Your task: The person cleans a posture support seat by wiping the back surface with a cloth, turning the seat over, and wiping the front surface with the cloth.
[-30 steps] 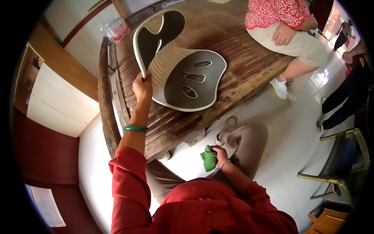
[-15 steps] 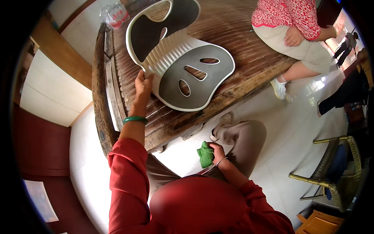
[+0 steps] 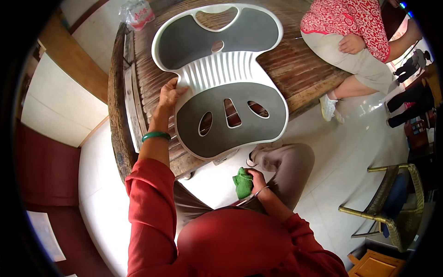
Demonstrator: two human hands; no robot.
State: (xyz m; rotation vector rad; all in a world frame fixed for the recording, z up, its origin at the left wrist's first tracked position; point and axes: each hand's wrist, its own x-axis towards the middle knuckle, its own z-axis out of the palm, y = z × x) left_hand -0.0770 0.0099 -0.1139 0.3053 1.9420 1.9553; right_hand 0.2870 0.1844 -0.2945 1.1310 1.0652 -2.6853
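Observation:
A white plastic floor seat with grey pads (image 3: 258, 134) is on the slatted wooden bed, its seat part facing me and reaching over the front edge. Its ribbed waist joins the backrest to the seat. My left hand (image 3: 171, 93), with a green bangle above the wrist, grips the seat's left side at that waist. Down by my right thigh, my right hand (image 3: 256, 180) is closed around a bunched green cloth (image 3: 243, 183). The right fingers are partly hidden behind the cloth.
The wooden bed (image 3: 308, 98) has a raised rail (image 3: 119, 115) on its left. A plastic-wrapped pack (image 3: 137, 14) lies at the far left corner. Another person (image 3: 350, 41) sits on the bed's right side. A woven armchair (image 3: 392, 203) stands at the right on the tiled floor.
The floor seat has turned to face me more squarely and come nearer, with my left hand still on its side. My right hand and the green cloth have hardly moved.

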